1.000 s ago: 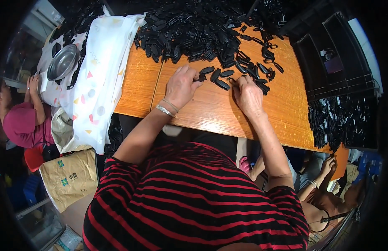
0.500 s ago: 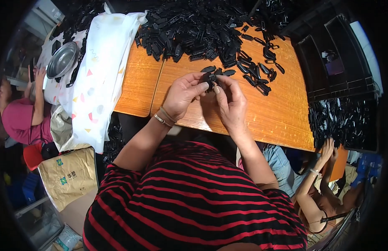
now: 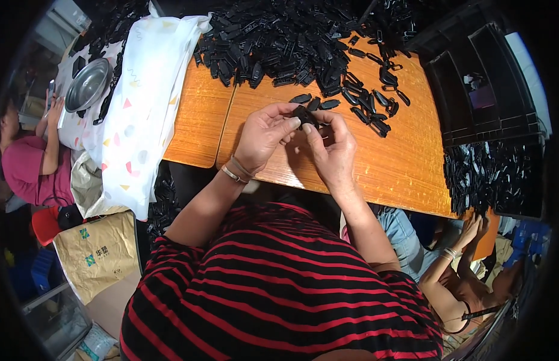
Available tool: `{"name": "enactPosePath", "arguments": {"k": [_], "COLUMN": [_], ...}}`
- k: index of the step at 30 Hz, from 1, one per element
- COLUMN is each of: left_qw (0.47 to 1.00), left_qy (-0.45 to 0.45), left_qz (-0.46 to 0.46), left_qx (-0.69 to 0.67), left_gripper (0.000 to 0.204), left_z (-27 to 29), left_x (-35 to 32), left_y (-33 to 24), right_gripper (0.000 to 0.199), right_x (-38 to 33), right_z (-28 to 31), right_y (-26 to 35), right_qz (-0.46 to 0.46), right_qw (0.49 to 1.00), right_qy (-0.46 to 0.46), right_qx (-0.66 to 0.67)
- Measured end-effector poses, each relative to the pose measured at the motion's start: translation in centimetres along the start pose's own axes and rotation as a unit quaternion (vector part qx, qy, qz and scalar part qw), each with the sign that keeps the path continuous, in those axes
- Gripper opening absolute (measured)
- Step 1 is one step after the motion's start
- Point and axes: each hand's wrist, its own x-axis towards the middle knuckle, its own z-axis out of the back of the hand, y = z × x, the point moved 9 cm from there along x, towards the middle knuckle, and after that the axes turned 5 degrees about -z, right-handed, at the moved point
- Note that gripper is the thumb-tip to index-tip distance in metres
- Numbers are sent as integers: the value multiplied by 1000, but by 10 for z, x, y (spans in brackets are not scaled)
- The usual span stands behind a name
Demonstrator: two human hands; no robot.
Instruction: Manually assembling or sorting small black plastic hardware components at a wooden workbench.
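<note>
My left hand (image 3: 264, 135) and my right hand (image 3: 332, 147) meet above the wooden table (image 3: 406, 168), both pinching one small black plastic part (image 3: 304, 114) between thumbs and fingertips. Just beyond the hands lie a few loose black parts (image 3: 318, 103). A big heap of the same black parts (image 3: 279, 42) covers the far side of the table.
A white patterned cloth (image 3: 144, 102) drapes the table's left end, with a metal bowl (image 3: 86, 85) on it. Black crates (image 3: 484, 84) stand at the right, one holding black parts (image 3: 481, 177). A person in pink (image 3: 26, 168) sits at left; another person's hands (image 3: 472, 231) are at lower right.
My hands left the loose parts on the table, came together and lifted one black part, now held a little nearer to me.
</note>
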Motion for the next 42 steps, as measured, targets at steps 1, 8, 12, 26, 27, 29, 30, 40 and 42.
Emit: {"name": "enactPosePath", "arguments": {"k": [1,8,12,26,27,29,30,40,42], "left_qw": [1000,999,999,992,993,997,995,991,952], "left_qy": [0,-2,-4,-19,-45,-49,-10,14,11], "left_qz": [0,-30,-36,-73,-53,-23,-59,43,43], "left_qx": [0,15,-17,104,100,51,81,130,303], "left_gripper": [31,29,28,21,20,20,21,33,34], "left_z": [0,2,2,-9,-7,-8,-12,9,34], "left_x": [0,-4,-5,-22,-23,-22,-21,-45,-64], "left_y": [1,-3,1,-6,-5,-1,-5,-14,-44], "right_gripper": [19,18,19,32,38,43,47,36,31], "right_x": [0,1,-2,-23,-24,-28,-29,-33,-23], "right_z": [0,-3,-5,-15,-15,-21,-27,-54,-31], "right_y": [2,-3,-16,6,6,-6,-11,-14,-19], "right_qz": [34,54,35,149,138,114,96,19,105], "right_qw": [999,998,998,976,977,984,990,980,980], "right_qy": [-8,1,-7,-58,-65,-54,-34,199,156], "right_qx": [-8,25,56,-144,-152,-129,-100,-12,-63]}}
